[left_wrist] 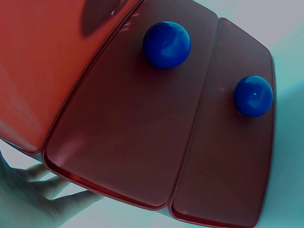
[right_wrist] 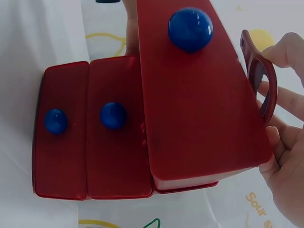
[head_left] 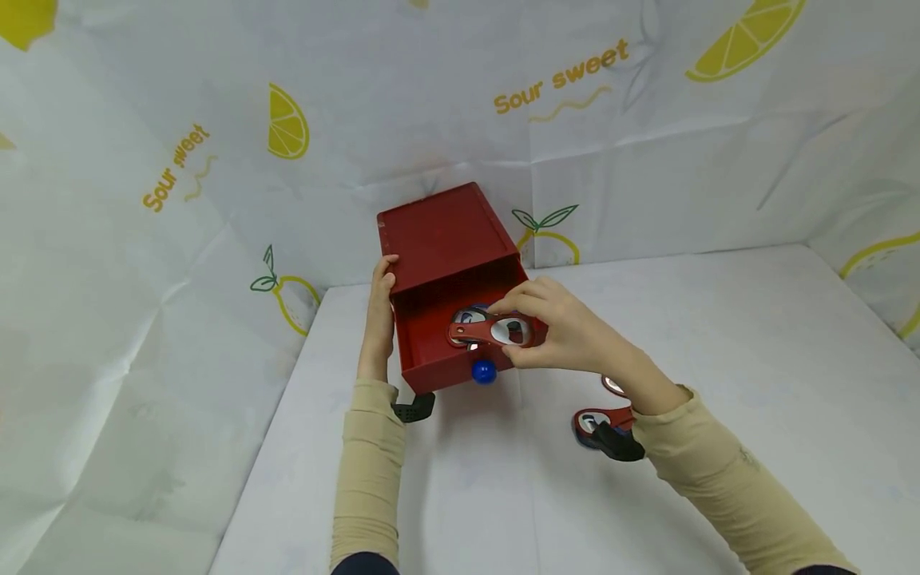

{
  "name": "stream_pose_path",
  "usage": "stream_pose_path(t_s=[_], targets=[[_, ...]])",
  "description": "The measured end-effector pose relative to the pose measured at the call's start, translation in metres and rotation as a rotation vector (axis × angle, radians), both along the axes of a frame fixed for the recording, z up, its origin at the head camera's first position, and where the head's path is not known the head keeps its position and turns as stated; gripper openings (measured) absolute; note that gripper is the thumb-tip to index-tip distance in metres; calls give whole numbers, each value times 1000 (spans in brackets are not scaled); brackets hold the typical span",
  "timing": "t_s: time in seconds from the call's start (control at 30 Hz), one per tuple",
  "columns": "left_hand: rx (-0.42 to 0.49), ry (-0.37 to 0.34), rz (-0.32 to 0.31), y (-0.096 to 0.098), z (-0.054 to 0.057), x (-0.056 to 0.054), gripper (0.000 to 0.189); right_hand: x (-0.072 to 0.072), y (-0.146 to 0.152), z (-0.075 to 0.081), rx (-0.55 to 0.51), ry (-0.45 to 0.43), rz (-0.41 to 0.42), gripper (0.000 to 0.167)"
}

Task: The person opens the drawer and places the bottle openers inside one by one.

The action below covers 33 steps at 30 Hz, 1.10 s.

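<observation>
Mid-frame, right hand [head_left: 561, 326] pinches a round-ended red piece [head_left: 489, 331] between thumb and fingers, above the pulled-out drawer [head_left: 440, 374]. Left of centre, left hand [head_left: 378, 315], fingers fairly straight, rests against red box [head_left: 447, 235].

red cabinet [head_left: 446, 231], blue-knobbed top drawer [head_left: 442, 374] pulled out; red ring-ended piece [head_left: 477, 331] held over drawer.
</observation>
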<state>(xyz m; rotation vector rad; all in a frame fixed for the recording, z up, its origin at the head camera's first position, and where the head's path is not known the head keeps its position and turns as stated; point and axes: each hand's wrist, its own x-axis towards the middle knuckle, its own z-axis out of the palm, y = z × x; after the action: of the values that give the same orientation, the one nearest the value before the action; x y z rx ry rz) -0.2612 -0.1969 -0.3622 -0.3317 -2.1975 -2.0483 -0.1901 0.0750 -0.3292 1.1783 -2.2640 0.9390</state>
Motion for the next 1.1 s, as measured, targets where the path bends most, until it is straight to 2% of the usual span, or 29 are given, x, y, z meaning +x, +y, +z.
stream_pose_path(t_s=[0.33, 0.6, 0.73, 0.8, 0.9, 1.1], targets=[[2, -3, 6, -1, 0, 1, 50, -25, -5, 7, 106, -176, -122, 38], [13, 0, 6, -1, -1, 0, 48, -37, -9, 14, 274, -287, -129, 37], [16, -2, 5, -1, -1, -1, 49, -37, -8, 13, 306, -331, -131, 38], [13, 1, 1, 0, 0, -1, 49, -36, -8, 12, 297, -315, -134, 36], [9, 7, -1, 0, 0, -1, 49, -33, -7, 9, 231, -227, -140, 31], [-7, 11, 4, -1, 0, 0, 49, -18, -5, -1, -20, 20, -147, 26]])
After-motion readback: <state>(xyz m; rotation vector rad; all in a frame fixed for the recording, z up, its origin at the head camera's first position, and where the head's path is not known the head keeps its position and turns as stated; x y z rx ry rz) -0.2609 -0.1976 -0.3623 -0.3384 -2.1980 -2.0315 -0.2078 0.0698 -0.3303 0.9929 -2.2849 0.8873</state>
